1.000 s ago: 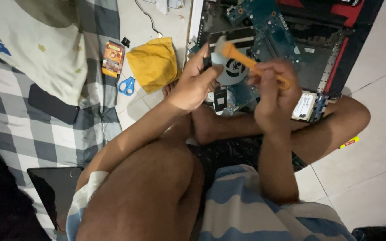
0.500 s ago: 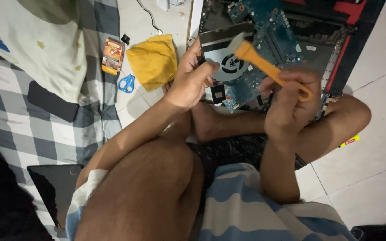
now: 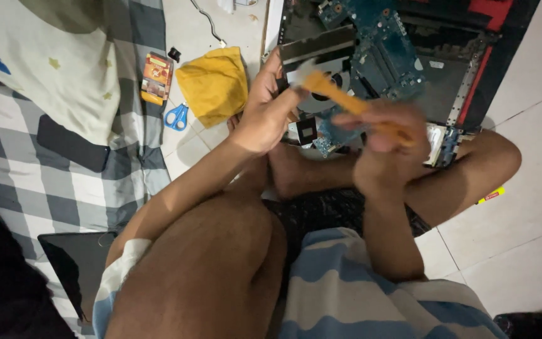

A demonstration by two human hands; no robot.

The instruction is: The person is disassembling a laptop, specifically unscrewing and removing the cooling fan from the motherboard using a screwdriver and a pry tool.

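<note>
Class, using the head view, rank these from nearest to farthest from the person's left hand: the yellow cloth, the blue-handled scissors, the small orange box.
1. Yellow cloth, just left of the left hand.
2. Blue-handled scissors, beyond the cloth's lower-left edge.
3. Small orange box, farthest left.

The pale tiled floor (image 3: 522,207) carries an opened laptop chassis (image 3: 446,69), a yellow cloth (image 3: 213,85), blue-handled scissors (image 3: 177,117), and a checked blanket (image 3: 14,163) along its left edge.

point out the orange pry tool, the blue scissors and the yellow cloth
orange pry tool (image 3: 337,95), head view, on its flat shaft near the tip
blue scissors (image 3: 176,117), head view, on the handle loops
yellow cloth (image 3: 213,84), head view, on its middle
</note>
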